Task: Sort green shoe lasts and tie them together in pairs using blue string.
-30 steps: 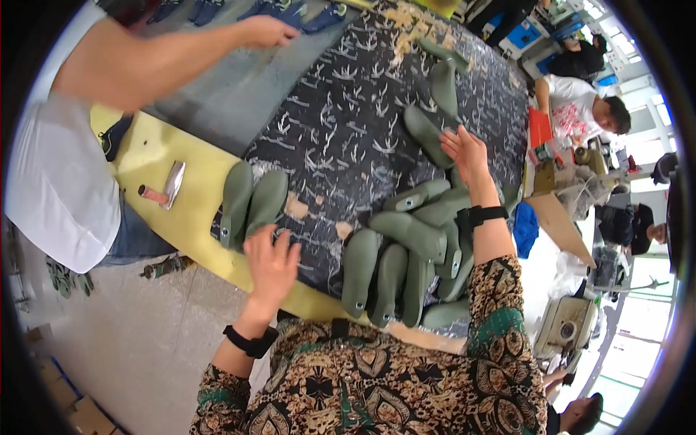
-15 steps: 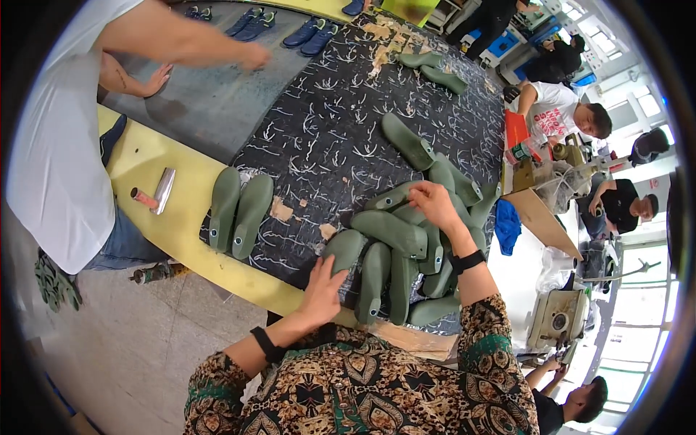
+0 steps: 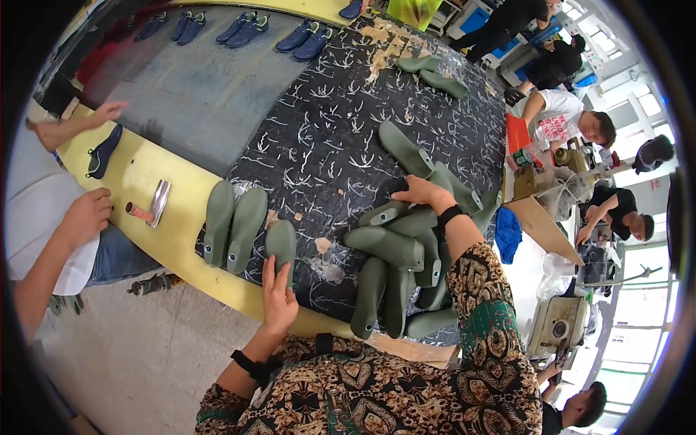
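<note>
Nearest the wearer, the left hand (image 3: pixel 279 297) lay with fingers loosely spread on the heel end of a green shoe last (image 3: pixel 281 246), which rested on the desk (image 3: pixel 319 152) near its yellow edge (image 3: pixel 138 181), just right of a pair of green lasts (image 3: pixel 232 225) lying side by side. The right hand (image 3: pixel 423 192), a black band at its wrist, curled over the top of a heap of green lasts (image 3: pixel 399 261) further right, gripping one of them. Beyond, two more lasts (image 3: pixel 435 76) lay at the far end of the dark patterned cover. On the yellow edge sat a metal tool (image 3: pixel 157 203), near another person's hand (image 3: pixel 87 214). Blue shoes (image 3: pixel 246 29) lined the grey belt farthest off.
</note>
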A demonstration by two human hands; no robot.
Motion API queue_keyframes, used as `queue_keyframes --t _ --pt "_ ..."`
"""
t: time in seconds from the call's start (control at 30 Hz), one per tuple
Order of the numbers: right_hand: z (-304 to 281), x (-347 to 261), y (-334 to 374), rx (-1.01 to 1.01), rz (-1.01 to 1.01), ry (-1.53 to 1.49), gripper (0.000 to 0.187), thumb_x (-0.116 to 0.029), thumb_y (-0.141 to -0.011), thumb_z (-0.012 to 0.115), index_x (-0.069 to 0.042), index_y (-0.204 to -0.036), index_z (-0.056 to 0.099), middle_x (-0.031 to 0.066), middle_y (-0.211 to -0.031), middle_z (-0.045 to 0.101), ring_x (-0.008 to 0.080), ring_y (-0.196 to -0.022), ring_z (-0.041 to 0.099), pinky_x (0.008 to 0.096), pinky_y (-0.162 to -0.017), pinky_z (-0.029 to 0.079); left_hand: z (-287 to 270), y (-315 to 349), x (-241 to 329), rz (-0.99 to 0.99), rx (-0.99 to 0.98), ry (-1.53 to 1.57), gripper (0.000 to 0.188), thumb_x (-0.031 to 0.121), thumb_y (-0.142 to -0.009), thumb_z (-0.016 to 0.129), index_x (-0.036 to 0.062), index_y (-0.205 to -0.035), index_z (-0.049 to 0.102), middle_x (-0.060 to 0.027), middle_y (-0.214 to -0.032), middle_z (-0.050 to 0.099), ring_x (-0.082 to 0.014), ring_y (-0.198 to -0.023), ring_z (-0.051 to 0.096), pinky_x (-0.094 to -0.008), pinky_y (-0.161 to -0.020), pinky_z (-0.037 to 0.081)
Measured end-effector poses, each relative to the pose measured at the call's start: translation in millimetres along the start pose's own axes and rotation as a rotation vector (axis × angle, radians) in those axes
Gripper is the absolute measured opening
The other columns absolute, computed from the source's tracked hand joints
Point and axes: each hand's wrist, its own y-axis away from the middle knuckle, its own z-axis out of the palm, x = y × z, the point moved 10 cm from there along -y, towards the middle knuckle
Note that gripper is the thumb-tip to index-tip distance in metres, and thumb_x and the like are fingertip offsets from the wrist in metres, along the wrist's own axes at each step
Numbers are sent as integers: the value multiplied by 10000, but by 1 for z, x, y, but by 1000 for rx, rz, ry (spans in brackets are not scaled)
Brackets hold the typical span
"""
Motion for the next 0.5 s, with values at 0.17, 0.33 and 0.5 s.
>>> queue_keyframes --t 0.17,0.33,0.5 --pt "2 -57 9 -89 -197 -225 745 -582 -712 648 52 -1093 561 221 -1134 569 332 -1065 550 391 -875 443 -11 -21 -1 8 83 25 569 -130 -655 460 -26 -1215 473 -273 -1356 315 -457 -1256 295 -456 -1027 285" --pt "61 -101 21 -234 -429 77 705 -497 -726 675 57 -1142 549 238 -1143 554 346 -1091 526 394 -889 436 11 -8 6 -2 61 64 594 -136 -629 451 -30 -1213 469 -271 -1354 310 -451 -1256 297 -448 -1028 283" --pt "55 -122 35 -194 -550 -273 490 -347 -779 681 62 -1019 559 171 -936 598 263 -854 586 379 -778 491 2 11 2 -71 59 55 574 -129 -635 457 -37 -1202 477 -270 -1347 316 -441 -1253 306 -443 -1028 288"
